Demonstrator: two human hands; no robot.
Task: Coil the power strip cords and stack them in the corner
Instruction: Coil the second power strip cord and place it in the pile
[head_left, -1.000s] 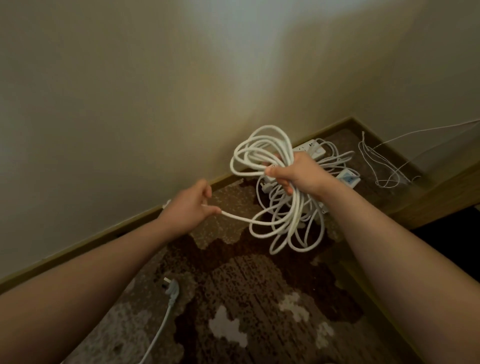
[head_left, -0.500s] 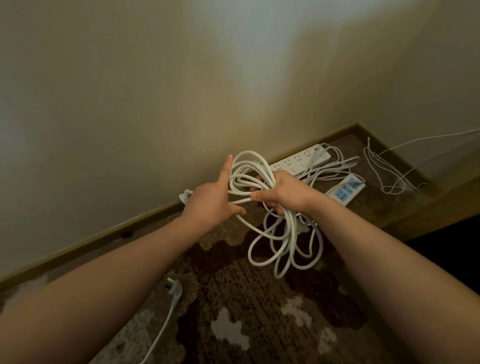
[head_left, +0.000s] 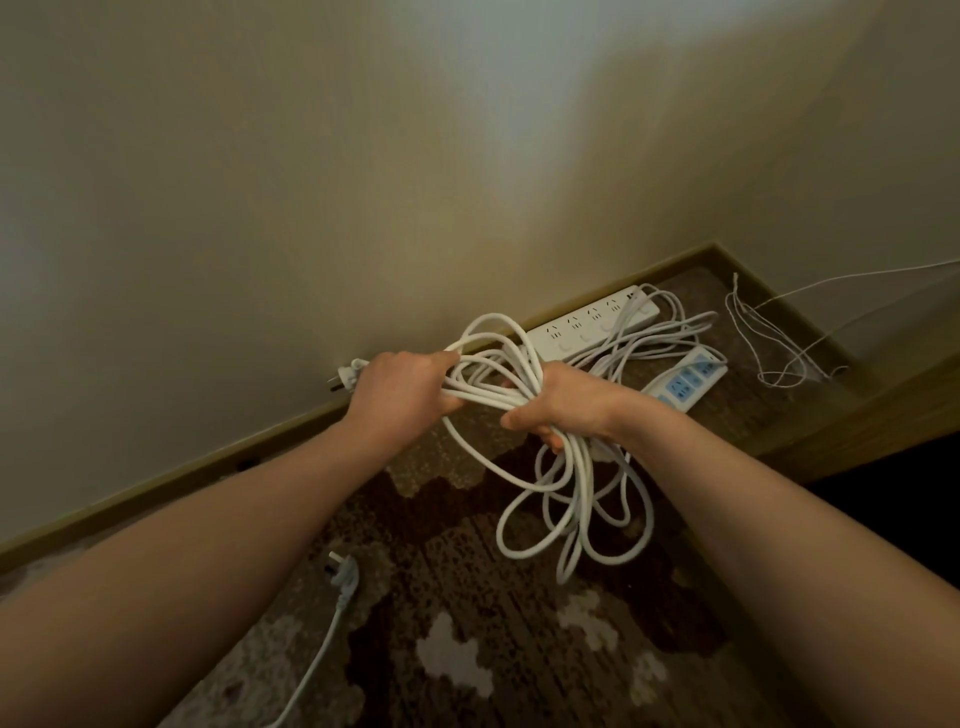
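The coiled white cord hung in loops from the right hand, whose fingers were wrapped tight around the bundle above the patterned carpet. The left hand gripped the same strands just beside it, its plug poking out past the knuckles, while two power strips lay in the corner behind

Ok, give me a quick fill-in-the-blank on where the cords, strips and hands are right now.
1. Both the left hand and the right hand grip the coiled white ____.
2. The long white power strip lies against the ____.
3. The strip with blue sockets lies on the ____.
4. A loose plug lies below the ____ forearm.

Missing words: cord; wall; carpet; left
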